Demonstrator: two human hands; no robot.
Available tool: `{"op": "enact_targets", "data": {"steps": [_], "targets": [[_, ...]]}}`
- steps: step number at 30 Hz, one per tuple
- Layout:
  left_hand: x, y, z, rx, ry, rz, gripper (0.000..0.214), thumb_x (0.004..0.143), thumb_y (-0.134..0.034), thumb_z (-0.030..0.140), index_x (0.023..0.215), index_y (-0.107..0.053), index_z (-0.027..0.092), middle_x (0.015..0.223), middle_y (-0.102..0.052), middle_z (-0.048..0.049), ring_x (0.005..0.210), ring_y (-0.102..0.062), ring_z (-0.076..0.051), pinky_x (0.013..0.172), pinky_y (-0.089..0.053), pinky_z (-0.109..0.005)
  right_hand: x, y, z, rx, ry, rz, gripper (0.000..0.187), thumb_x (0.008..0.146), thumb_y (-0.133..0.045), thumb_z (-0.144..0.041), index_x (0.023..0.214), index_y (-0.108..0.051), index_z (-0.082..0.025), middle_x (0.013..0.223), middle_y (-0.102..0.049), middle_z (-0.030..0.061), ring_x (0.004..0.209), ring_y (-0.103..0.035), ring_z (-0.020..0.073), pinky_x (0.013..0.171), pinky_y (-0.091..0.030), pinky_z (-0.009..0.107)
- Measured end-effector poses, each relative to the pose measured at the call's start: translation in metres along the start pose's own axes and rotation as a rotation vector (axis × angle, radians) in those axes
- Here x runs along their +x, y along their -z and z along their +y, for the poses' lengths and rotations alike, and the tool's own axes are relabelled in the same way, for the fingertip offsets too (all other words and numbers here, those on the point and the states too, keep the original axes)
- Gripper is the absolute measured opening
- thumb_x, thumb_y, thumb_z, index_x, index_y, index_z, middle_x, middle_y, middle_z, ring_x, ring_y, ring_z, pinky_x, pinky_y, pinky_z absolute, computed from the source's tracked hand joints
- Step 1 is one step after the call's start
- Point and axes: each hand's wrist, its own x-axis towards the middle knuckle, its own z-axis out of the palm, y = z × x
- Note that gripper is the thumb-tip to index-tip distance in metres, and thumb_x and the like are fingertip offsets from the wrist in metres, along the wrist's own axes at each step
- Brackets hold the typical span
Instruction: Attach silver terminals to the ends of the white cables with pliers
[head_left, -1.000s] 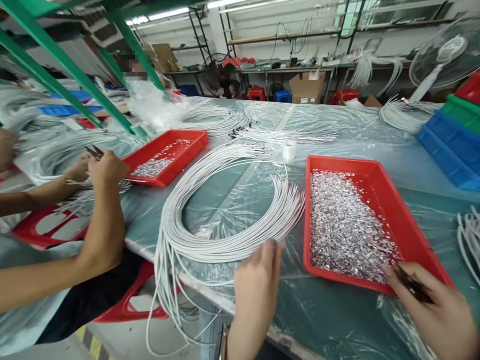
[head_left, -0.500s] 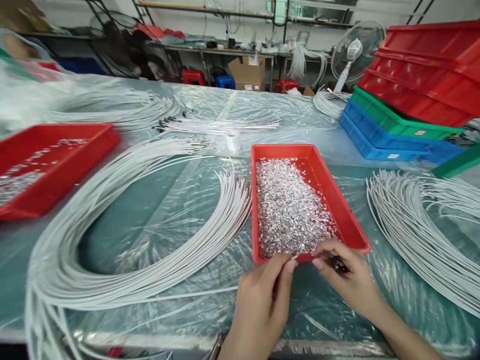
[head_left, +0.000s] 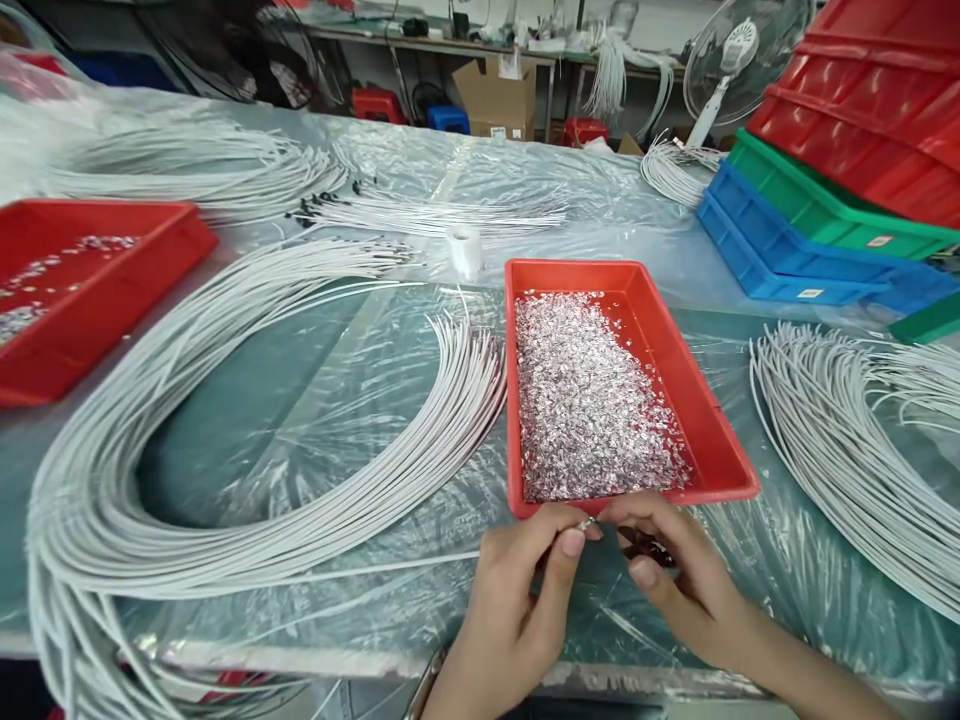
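My left hand (head_left: 517, 595) is closed in a pinch on the end of a white cable (head_left: 405, 567), which runs in from the left. A tiny shiny metal piece (head_left: 586, 524) shows at its fingertips. Close beside it, my right hand (head_left: 686, 585) has its index fingertip at that piece, thumb held apart. Dark, glinting small metal pieces (head_left: 646, 546) sit within its curled fingers; their exact shape is unclear. Just beyond both hands stands a red tray (head_left: 709, 440) holding a heap of small silvery metal pieces (head_left: 592, 400).
A big looped bundle of white cables (head_left: 247, 550) lies left, another bundle (head_left: 847, 450) right. A second red tray (head_left: 142, 280) stands at far left. Behind are a white roll (head_left: 465, 252), black-tipped cables (head_left: 442, 215) and stacked blue, green and red crates (head_left: 832, 215).
The view has shifted a little. My right index fingertip has come up to the metal piece at my left fingertips, and my right thumb has moved away from the index finger.
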Motion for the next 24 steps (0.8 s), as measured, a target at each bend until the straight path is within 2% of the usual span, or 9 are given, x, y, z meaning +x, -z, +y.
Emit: {"op": "enact_targets", "data": {"steps": [7, 14, 17, 20, 24], "targets": [[-0.0041, -0.0007, -0.0019, 0.068, 0.0, 0.008, 0.009, 0.095, -0.044, 0.021, 0.095, -0.052, 0.024, 0.073, -0.061, 0.005, 0.06, -0.055, -0.009, 0.057, -0.037, -0.02, 0.0051, 0.0024, -0.0046, 0.024, 0.009, -0.018, 0.017, 0.098, -0.048, -0.037, 0.111, -0.049, -0.026, 0.08, -0.051, -0.0011, 0.065, -0.048, 0.0127, 0.056, -0.038, 0.021], [-0.0088, -0.0006, -0.0083, 0.009, -0.015, 0.032, 0.007, 0.093, -0.048, 0.019, 0.092, -0.053, 0.022, 0.078, -0.062, 0.0015, 0.067, -0.058, -0.011, 0.062, -0.042, -0.021, 0.0049, 0.0032, -0.0052, -0.008, 0.032, -0.011, 0.018, 0.098, -0.049, -0.036, 0.11, -0.051, -0.022, 0.08, -0.052, 0.0008, 0.064, -0.049, 0.0131, 0.054, -0.039, 0.021], [-0.0073, -0.0015, -0.0075, -0.031, -0.011, 0.07, 0.009, 0.094, -0.046, 0.018, 0.091, -0.055, 0.022, 0.07, -0.059, 0.0029, 0.062, -0.056, -0.01, 0.061, -0.041, -0.02, 0.0062, 0.0034, -0.0061, -0.009, 0.026, -0.02, 0.018, 0.098, -0.048, -0.036, 0.107, -0.051, -0.022, 0.076, -0.051, 0.0002, 0.06, -0.047, 0.0126, 0.051, -0.038, 0.021], [-0.0044, -0.0027, -0.0049, -0.032, -0.011, 0.075, 0.015, 0.096, -0.042, 0.02, 0.088, -0.054, 0.02, 0.059, -0.052, 0.0053, 0.052, -0.049, -0.008, 0.053, -0.036, -0.019, 0.0069, 0.0032, -0.0068, -0.028, 0.049, -0.014, 0.016, 0.098, -0.049, -0.035, 0.107, -0.051, -0.023, 0.077, -0.053, 0.0001, 0.061, -0.049, 0.0125, 0.053, -0.039, 0.021], [-0.0011, -0.003, -0.0044, -0.033, -0.011, 0.041, 0.022, 0.098, -0.036, 0.02, 0.082, -0.051, 0.019, 0.056, -0.049, 0.0053, 0.048, -0.046, -0.007, 0.049, -0.033, -0.019, 0.0062, 0.0023, -0.0087, -0.148, 0.108, 0.01, 0.014, 0.097, -0.048, -0.03, 0.109, -0.05, -0.024, 0.083, -0.058, 0.0012, 0.064, -0.052, 0.013, 0.059, -0.043, 0.022]]}}
